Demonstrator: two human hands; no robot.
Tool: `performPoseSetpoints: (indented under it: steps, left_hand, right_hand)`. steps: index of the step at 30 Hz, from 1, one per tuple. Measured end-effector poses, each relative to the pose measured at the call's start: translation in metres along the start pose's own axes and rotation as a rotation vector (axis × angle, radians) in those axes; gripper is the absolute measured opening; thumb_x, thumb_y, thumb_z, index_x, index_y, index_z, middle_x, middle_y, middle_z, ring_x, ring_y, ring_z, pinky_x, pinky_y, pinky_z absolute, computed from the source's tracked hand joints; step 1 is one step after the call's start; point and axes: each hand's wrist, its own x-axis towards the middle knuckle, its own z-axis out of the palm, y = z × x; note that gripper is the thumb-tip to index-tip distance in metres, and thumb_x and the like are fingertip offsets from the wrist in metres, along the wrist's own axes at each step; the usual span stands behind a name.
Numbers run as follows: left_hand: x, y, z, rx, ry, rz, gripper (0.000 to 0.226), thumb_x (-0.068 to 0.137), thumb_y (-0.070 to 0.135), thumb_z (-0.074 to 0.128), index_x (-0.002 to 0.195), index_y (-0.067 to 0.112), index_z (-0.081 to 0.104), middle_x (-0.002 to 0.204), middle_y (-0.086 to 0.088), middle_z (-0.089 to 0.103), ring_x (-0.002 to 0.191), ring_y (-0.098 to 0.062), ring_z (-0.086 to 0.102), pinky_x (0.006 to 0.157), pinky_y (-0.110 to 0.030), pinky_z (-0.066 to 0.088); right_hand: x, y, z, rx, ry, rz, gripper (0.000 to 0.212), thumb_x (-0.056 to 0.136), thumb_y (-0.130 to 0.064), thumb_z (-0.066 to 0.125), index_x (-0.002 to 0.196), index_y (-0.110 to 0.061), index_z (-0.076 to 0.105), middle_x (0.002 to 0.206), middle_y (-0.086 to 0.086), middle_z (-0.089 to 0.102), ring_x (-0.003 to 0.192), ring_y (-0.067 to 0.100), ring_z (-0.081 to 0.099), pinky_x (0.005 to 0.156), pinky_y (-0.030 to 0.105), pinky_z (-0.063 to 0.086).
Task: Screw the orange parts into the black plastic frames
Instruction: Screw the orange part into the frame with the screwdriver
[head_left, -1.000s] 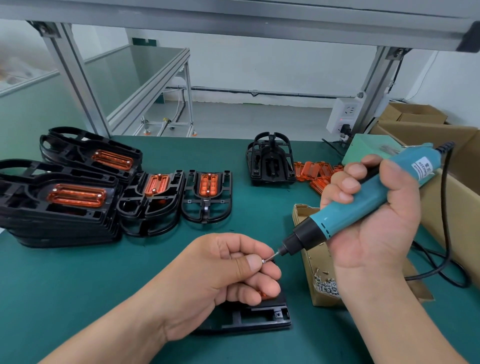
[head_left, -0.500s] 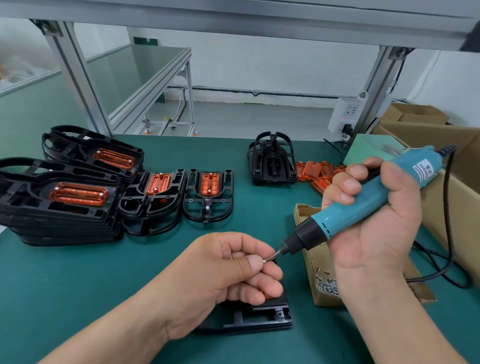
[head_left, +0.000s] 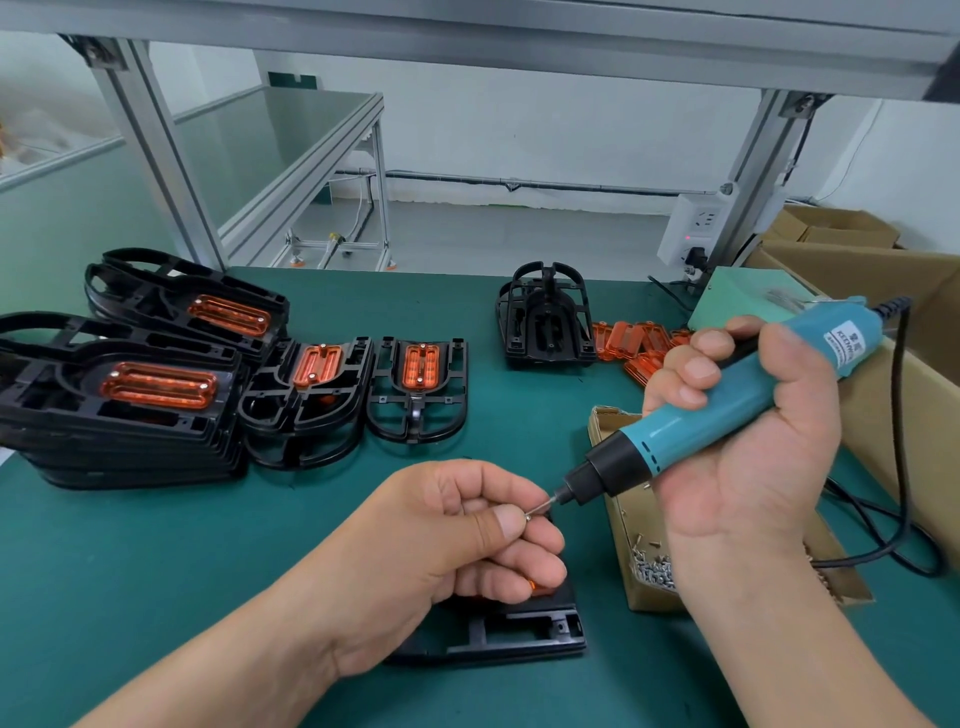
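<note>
My left hand (head_left: 457, 535) hovers over a black plastic frame (head_left: 519, 631) at the table's front and pinches a small screw (head_left: 528, 515) between thumb and forefinger. A sliver of an orange part (head_left: 537, 587) shows under its fingers; the rest of the frame is hidden. My right hand (head_left: 753, 441) grips a teal electric screwdriver (head_left: 727, 410), tilted down to the left, with its bit tip touching the screw.
Stacks of black frames with orange parts (head_left: 156, 387) fill the left; two more (head_left: 415, 384) lie mid-table. An empty frame (head_left: 545, 322) and loose orange parts (head_left: 634, 343) sit at the back. A cardboard tray of screws (head_left: 649, 566) lies on the right, cardboard boxes (head_left: 883, 291) behind it.
Both hands hold almost still, the screwdriver tip staying at the screw between my left fingers. Only the view has shifted slightly.
</note>
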Motion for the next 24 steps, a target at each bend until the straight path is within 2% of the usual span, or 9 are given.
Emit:
performPoseSetpoints:
  steps: [9,18,24]
  left_hand:
    - [0.0003,0.0005,0.0006,-0.049,-0.01,0.001,0.013,0.093,0.012,0.07,0.103,0.01,0.078,0.105,-0.023,0.075,0.085,-0.024,0.076,0.067,-0.025,0.061]
    - [0.0008,-0.0022,0.0013,0.104,0.039,0.059,0.012,0.096,0.01,0.067,0.101,0.015,0.077,0.104,-0.02,0.077,0.091,-0.03,0.078,0.069,-0.025,0.06]
    - [0.0011,-0.0044,0.0029,0.267,0.109,0.143,0.03,0.102,0.0,0.061,0.095,0.024,0.077,0.1,-0.015,0.079,0.088,-0.03,0.078,0.068,-0.025,0.059]
  right_hand:
    - [0.0016,-0.0013,-0.0007,0.002,0.01,-0.009,0.013,0.103,-0.02,0.05,0.095,-0.014,0.059,0.084,0.001,0.058,0.066,0.011,0.053,0.058,0.022,0.045]
    - [-0.0004,0.0005,0.0009,-0.023,0.016,-0.013,0.011,0.102,-0.02,0.05,0.096,-0.014,0.057,0.085,0.001,0.058,0.066,0.012,0.052,0.059,0.022,0.045]
    - [-0.0027,0.0043,0.0044,-0.041,0.007,-0.004,0.009,0.103,-0.019,0.052,0.096,-0.016,0.056,0.085,0.0,0.058,0.067,0.012,0.053,0.059,0.021,0.046]
